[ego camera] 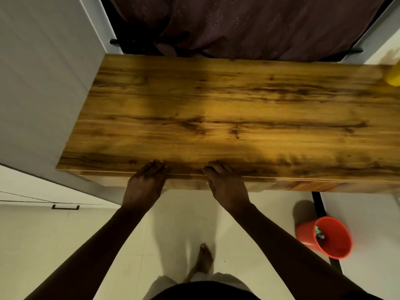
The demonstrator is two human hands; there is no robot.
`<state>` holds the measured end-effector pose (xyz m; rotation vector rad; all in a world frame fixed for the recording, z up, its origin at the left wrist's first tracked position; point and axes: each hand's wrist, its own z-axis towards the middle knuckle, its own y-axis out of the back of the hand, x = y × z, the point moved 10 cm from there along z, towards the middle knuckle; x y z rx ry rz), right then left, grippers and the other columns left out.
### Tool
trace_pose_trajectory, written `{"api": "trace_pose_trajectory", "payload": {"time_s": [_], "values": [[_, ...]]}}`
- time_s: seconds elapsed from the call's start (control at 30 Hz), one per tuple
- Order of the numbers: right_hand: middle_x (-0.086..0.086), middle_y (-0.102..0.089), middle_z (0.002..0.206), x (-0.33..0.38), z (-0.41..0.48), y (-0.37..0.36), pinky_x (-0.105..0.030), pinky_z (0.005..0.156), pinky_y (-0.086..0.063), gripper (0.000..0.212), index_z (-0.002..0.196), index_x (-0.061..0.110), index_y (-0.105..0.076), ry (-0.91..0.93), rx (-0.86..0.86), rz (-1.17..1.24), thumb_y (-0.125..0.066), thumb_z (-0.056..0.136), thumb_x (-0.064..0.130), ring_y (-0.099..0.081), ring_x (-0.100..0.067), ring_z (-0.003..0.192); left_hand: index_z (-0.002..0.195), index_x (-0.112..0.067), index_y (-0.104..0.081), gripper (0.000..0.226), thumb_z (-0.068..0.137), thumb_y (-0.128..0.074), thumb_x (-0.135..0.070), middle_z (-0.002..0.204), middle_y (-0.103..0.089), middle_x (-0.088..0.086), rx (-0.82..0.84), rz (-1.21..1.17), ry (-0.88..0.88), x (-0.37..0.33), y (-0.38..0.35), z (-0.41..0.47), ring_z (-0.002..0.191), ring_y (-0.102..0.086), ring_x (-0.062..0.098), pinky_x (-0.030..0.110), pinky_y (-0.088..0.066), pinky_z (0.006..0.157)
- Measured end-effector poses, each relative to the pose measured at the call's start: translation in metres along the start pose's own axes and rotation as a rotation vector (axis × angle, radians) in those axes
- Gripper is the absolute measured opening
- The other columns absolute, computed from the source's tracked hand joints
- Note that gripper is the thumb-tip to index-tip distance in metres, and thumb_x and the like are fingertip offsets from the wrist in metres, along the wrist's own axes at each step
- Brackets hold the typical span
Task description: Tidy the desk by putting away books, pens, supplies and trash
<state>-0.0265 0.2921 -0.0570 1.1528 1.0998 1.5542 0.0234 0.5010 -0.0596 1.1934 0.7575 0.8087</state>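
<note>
Desk point(238, 109): wood-grain top, smooth, faintly sheened. Bucket point(324, 237): red plastic, glossy. Curtain point(249, 24): dull maroon cloth, embroidered. Floor point(54, 245): pale tiles, smooth.

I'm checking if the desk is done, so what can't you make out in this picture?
Yellow thing: head view, cut off by the right edge, so unidentifiable.
Bin contents: head view, too small and partly hidden by the bin's wall.
Space under the desk: head view, hidden by the top, the left hand and the right hand.
</note>
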Motion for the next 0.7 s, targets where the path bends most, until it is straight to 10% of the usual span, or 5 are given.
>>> {"api": "trace_pose_trajectory", "payload": {"time_s": [0.43, 0.7], "values": [[0.003, -0.061, 0.109, 0.008, 0.007, 0.002, -0.036, 0.066, -0.051, 0.023, 0.11, 0.025, -0.064, -0.045, -0.053, -0.105, -0.052, 0.094, 0.014, -0.056, -0.025, 0.103, 0.113, -0.015, -0.075, 0.028, 0.086, -0.074, -0.024, 0.103, -0.078, 0.007, -0.039, 0.135, -0.059, -0.011, 0.015, 0.008, 0.095, -0.076, 0.027, 0.034, -0.055, 0.051], [0.006, -0.066, 0.111, 0.022, 0.021, 0.014, -0.035, 0.072, -0.054, 0.031, 0.108, 0.03, -0.065, -0.124, 0.097, -0.029, -0.046, 0.094, 0.05, -0.062, -0.021, 0.104, 0.094, -0.026, -0.076, 0.023, 0.086, -0.068, -0.047, 0.084, -0.076, -0.007, 0.17, -0.076, 0.045, -0.01, 0.031, 0.02, 0.069, -0.072, 0.015, 0.024, -0.051, 0.057]]}}
